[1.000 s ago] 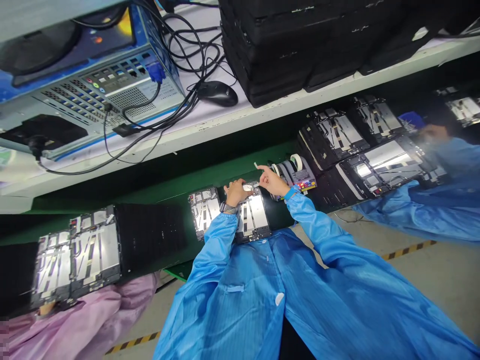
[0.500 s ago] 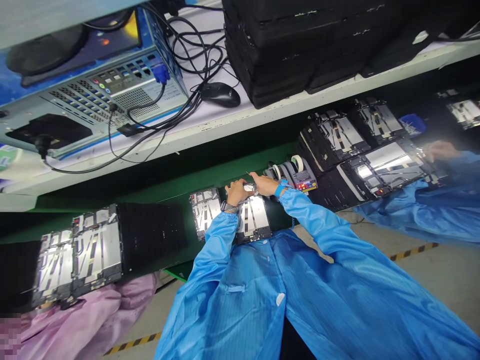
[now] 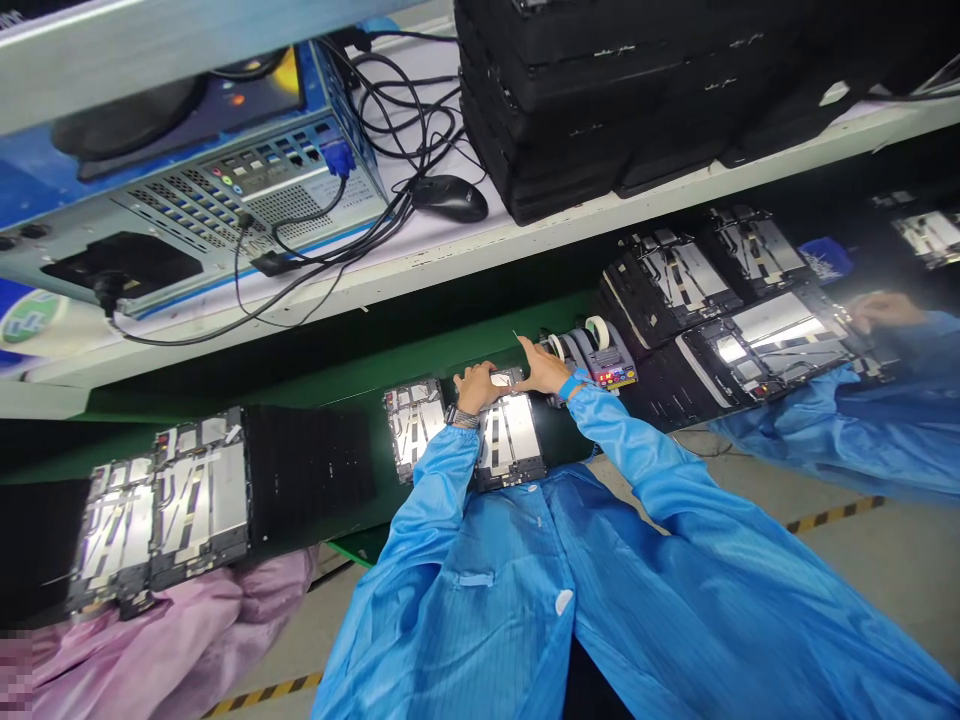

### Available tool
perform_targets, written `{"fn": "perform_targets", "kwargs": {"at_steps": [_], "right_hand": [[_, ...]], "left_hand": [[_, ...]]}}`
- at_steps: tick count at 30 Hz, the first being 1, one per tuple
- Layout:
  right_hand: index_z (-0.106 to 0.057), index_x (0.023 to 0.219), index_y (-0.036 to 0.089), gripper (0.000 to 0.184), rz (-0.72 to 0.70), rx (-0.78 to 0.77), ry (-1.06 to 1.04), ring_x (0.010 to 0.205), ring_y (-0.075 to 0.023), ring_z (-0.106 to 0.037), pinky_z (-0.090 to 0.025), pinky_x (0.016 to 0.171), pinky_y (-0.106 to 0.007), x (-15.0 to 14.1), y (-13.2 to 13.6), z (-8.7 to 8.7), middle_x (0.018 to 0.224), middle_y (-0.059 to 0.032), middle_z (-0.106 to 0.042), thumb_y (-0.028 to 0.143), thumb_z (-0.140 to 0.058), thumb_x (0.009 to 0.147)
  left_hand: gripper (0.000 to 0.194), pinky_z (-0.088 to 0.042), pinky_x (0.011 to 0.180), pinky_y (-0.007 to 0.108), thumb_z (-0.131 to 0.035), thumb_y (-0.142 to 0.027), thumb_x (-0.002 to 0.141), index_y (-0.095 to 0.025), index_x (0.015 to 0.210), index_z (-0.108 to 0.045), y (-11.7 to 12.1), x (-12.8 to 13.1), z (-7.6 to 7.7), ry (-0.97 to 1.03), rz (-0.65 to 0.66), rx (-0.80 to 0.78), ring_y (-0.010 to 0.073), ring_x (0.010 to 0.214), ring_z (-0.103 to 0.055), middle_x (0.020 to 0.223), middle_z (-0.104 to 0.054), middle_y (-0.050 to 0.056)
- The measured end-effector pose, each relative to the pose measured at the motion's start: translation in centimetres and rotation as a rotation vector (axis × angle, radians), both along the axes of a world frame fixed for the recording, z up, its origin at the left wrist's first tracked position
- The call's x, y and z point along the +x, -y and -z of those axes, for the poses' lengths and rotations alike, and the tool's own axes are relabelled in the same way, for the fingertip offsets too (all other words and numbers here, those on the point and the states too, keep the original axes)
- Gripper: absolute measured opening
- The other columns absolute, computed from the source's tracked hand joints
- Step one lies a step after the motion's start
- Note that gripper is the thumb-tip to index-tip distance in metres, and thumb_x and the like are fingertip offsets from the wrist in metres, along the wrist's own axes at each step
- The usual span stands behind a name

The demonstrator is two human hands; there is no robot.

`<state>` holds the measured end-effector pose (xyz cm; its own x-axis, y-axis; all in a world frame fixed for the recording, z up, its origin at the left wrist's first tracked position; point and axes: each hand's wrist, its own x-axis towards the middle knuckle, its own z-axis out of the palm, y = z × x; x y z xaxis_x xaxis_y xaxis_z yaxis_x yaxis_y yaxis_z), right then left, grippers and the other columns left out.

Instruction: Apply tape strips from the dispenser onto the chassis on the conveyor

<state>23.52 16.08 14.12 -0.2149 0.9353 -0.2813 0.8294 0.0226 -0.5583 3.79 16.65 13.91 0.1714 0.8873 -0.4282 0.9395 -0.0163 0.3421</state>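
Observation:
My left hand [image 3: 477,388], with a dark watch on its wrist, lies over the far end of a metal-backed tablet frame [image 3: 510,440] on the belt. A small silver part [image 3: 501,379] shows just past its fingertips. My right hand [image 3: 544,368], with a blue wristband, is beside the left, its fingers spread towards that part. A thin pale strip [image 3: 514,334] shows close to its fingertips, and I cannot tell whether it is held. Next to my right hand stands a tape dispenser [image 3: 592,352] with a white roll.
A dark green conveyor belt [image 3: 480,350] carries several tablet frames and a black foam mat [image 3: 307,472]. Above it, a shelf holds a computer case [image 3: 247,190], cables, a mouse [image 3: 450,198] and stacked black cases [image 3: 592,110]. A co-worker's hand [image 3: 885,312] in a blue sleeve is at right.
My right hand has moved back rightwards, away from my left hand. My left hand stays on the frame. The whole view has drifted slightly, and the co-worker's hand has come into sight.

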Motion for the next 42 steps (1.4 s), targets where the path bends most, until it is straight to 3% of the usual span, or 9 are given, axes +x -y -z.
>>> {"fn": "perform_targets", "kwargs": {"at_steps": [7, 11, 14, 18, 22, 28, 32, 36, 42], "right_hand": [[-0.018, 0.162, 0.027, 0.116, 0.058, -0.039, -0.124, 0.114, -0.0342, -0.064, -0.050, 0.092, -0.041, -0.7, 2.2, 0.6, 0.137, -0.0166, -0.057, 0.039, -0.088, 0.071], [-0.018, 0.163, 0.022, 0.102, 0.129, 0.103, -0.169, 0.110, -0.0306, -0.064, -0.049, 0.092, -0.040, -2.0, 3.5, -0.5, 0.129, -0.0145, -0.060, 0.035, -0.078, 0.082], [-0.019, 0.163, 0.025, 0.092, 0.006, 0.156, -0.244, 0.098, -0.0249, -0.065, -0.049, 0.086, -0.035, -4.6, 4.5, -1.1, 0.113, -0.0069, -0.066, 0.032, -0.072, 0.088], [-0.026, 0.162, 0.023, 0.083, -0.170, 0.098, -0.240, 0.089, -0.0212, -0.064, -0.046, 0.078, -0.030, -8.4, 5.1, -0.6, 0.101, -0.0037, -0.069, 0.020, -0.067, 0.089], [-0.032, 0.159, 0.024, 0.075, -0.208, 0.133, -0.264, 0.084, -0.0183, -0.063, -0.043, 0.075, -0.027, -9.7, 3.9, 0.4, 0.096, -0.0018, -0.070, 0.007, -0.054, 0.090], [-0.034, 0.158, 0.025, 0.082, -0.200, 0.101, -0.286, 0.082, -0.0180, -0.061, -0.044, 0.076, -0.027, -9.7, 1.4, 0.6, 0.092, -0.0002, -0.068, 0.007, -0.062, 0.083], [-0.034, 0.160, 0.029, 0.084, -0.242, 0.216, -0.327, 0.096, -0.0194, -0.060, -0.045, 0.083, -0.029, -10.1, 1.2, 0.6, 0.117, -0.0062, -0.064, 0.002, -0.054, 0.083], [-0.040, 0.157, 0.027, 0.078, -0.330, 0.183, -0.349, 0.088, -0.0185, -0.058, -0.044, 0.080, -0.029, -10.1, 1.0, 1.4, 0.101, -0.0034, -0.066, 0.001, -0.048, 0.083], [-0.040, 0.156, 0.022, 0.081, -0.244, 0.113, -0.380, 0.080, -0.0175, -0.056, -0.042, 0.075, -0.027, -9.7, 1.4, 1.7, 0.090, -0.0004, -0.066, 0.002, -0.051, 0.078]], "left_hand": [[0.060, -0.030, 0.113, 0.051, -0.075, -0.059, 0.080, -0.025, 0.127, -0.061, -0.1, -0.1, -1.0, 0.034, 0.025, 0.006, 0.0340, 0.132, -0.050, 0.136, -0.064, 0.011], [0.052, -0.035, 0.115, 0.039, -0.066, -0.043, 0.091, -0.026, 0.139, -0.056, 0.5, -3.9, -1.7, 0.260, -0.026, 0.189, 0.0260, 0.138, -0.046, 0.147, -0.056, 0.008], [0.042, -0.038, 0.116, 0.038, -0.063, -0.035, 0.094, -0.024, 0.135, -0.059, 1.7, -8.0, -0.9, 0.403, -0.177, 0.258, 0.0241, 0.135, -0.051, 0.142, -0.059, 0.008], [0.038, -0.047, 0.107, 0.044, -0.068, -0.030, 0.088, -0.021, 0.125, -0.064, 4.1, -11.1, 1.9, 0.610, -0.380, 0.207, 0.0256, 0.120, -0.061, 0.130, -0.066, 0.011], [0.040, -0.052, 0.098, 0.044, -0.071, -0.034, 0.087, -0.021, 0.124, -0.064, 6.3, -10.5, 4.5, 0.740, -0.458, 0.157, 0.0268, 0.117, -0.063, 0.130, -0.067, 0.013], [0.042, -0.052, 0.099, 0.043, -0.073, -0.037, 0.085, -0.021, 0.123, -0.062, 7.0, -8.3, 6.7, 0.884, -0.593, 0.140, 0.0248, 0.116, -0.064, 0.128, -0.067, 0.013], [0.043, -0.052, 0.101, 0.043, -0.075, -0.036, 0.083, -0.020, 0.121, -0.062, 6.9, -7.9, 7.2, 0.984, -0.654, 0.133, 0.0233, 0.115, -0.066, 0.127, -0.067, 0.013], [0.042, -0.052, 0.100, 0.043, -0.075, -0.035, 0.083, -0.020, 0.119, -0.062, 7.0, -7.8, 7.4, 0.979, -0.660, 0.139, 0.0233, 0.113, -0.066, 0.126, -0.067, 0.013], [0.038, -0.053, 0.099, 0.041, -0.075, -0.031, 0.080, -0.020, 0.114, -0.061, 6.5, -7.8, 7.8, 0.996, -0.659, 0.163, 0.0218, 0.109, -0.066, 0.119, -0.068, 0.011]]}}
